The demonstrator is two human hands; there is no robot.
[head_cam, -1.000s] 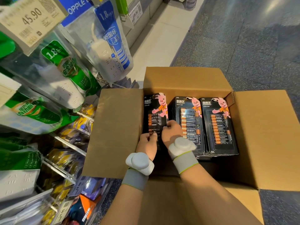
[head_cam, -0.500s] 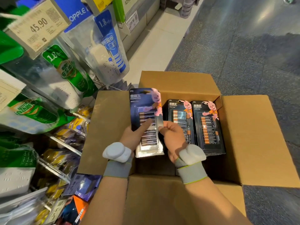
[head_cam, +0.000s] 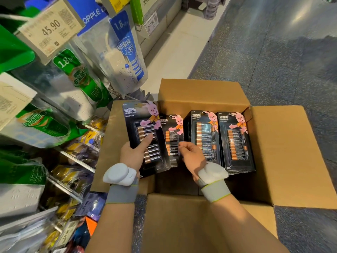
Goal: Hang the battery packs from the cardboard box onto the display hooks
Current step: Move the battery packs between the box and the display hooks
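An open cardboard box (head_cam: 200,94) stands on the floor with black battery packs upright inside: a left stack (head_cam: 172,128), a middle stack (head_cam: 202,136) and a right stack (head_cam: 235,141). My left hand (head_cam: 134,154) grips one battery pack (head_cam: 144,125) lifted above the box's left side, thumb across its front. My right hand (head_cam: 193,156) hovers over the box with fingers loosely curled at the right edge of the left stack, holding nothing I can make out. Metal display hooks (head_cam: 73,157) jut from the rack on the left.
The rack on the left carries hanging power strips in green (head_cam: 80,77) and blue (head_cam: 127,52) packaging, a 45.90 price tag (head_cam: 51,30) and small yellow packs lower down. The box's flaps (head_cam: 284,152) spread wide. Grey speckled floor lies to the right and beyond.
Both hands drew one pack up out of the left stack. My right hand has since let go of it, and my left hand carries it up and to the left.
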